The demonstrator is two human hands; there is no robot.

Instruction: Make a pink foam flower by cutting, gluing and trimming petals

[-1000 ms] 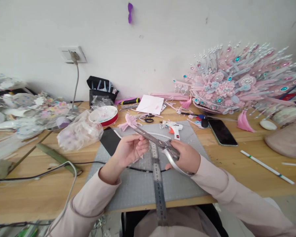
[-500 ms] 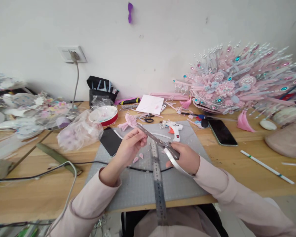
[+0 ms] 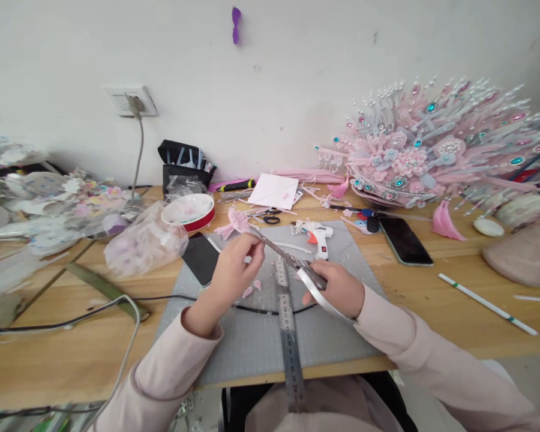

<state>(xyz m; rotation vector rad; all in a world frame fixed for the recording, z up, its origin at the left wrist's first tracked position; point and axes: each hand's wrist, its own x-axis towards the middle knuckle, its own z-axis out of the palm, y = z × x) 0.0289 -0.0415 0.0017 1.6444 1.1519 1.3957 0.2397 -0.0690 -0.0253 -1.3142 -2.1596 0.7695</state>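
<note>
Dark-bladed scissors [image 3: 284, 254] with a white-edged handle are gripped in my right hand [image 3: 342, 289]. Their blades point up and left, with the tips at the fingers of my left hand [image 3: 234, 267]. My left fingers are curled in a pinch; what they hold, if anything, is hidden. Just beyond the blade tips is a bunch of pink strips [image 3: 233, 222]; whether my fingers touch it I cannot tell. Below lies a grey cutting mat [image 3: 337, 336] with a steel ruler [image 3: 290, 345] and small pink petal-shaped pieces [image 3: 247, 292].
A white glue gun [image 3: 320, 238] and small black-handled scissors [image 3: 270, 219] lie behind. Phones lie left [image 3: 200, 259] and right [image 3: 405, 241]. A large beaded pink headdress [image 3: 414, 162] stands back right. A cable [image 3: 261, 310] crosses the mat; a red-rimmed tub [image 3: 202, 221] sits left.
My left hand has turned at the wrist and shifted slightly left, its fingers tipping toward the far side. The right hand and scissors have barely moved.
</note>
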